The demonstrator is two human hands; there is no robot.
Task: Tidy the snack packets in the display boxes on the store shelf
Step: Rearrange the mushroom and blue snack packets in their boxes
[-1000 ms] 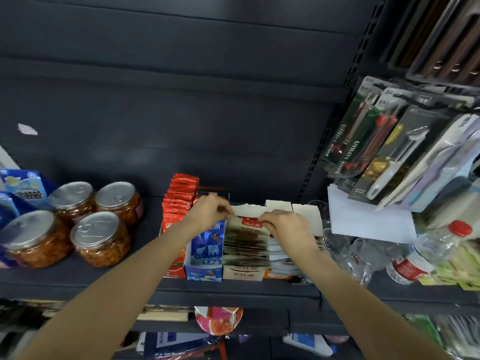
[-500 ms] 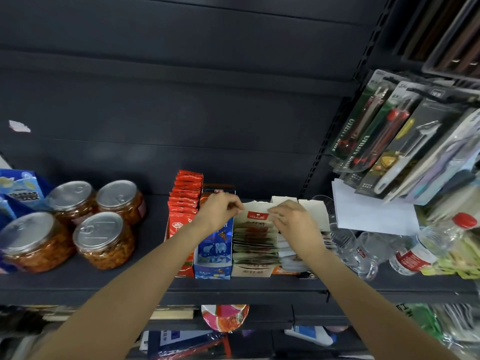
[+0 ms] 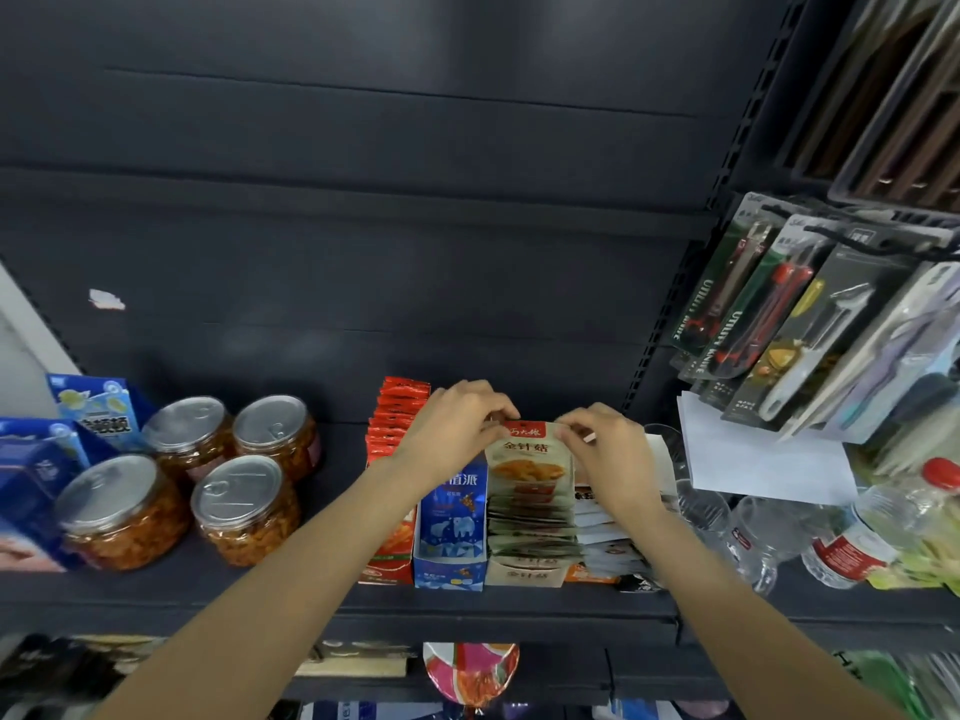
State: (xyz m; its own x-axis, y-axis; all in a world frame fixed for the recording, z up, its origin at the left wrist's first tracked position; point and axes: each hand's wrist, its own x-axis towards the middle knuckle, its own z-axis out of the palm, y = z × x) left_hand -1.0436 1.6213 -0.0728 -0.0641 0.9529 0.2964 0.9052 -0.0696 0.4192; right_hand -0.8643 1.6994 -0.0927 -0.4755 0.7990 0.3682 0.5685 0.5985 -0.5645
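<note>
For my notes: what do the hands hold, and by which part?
Both hands pinch one snack packet by its top corners.

jars (image 3: pixel 223 475) left of display boxes (image 3: pixel 524 571), bottles (image 3: pixel 758 532) right

The dark shelf (image 3: pixel 322 600) is carrying a row of display boxes at its middle. Taking the blue box (image 3: pixel 451 532) as landmark: a red box of packets (image 3: pixel 393 459) is standing just left of it, touching; a beige box of snack packets (image 3: pixel 530 532) is sitting just right of it, with a white-packet box (image 3: pixel 608 553) beyond. Four foil-lidded jars (image 3: pixel 244 506) are sitting well to its left, blue cartons (image 3: pixel 31 491) farther left. Clear plastic bottles (image 3: pixel 753 532) are lying well to its right.
</note>
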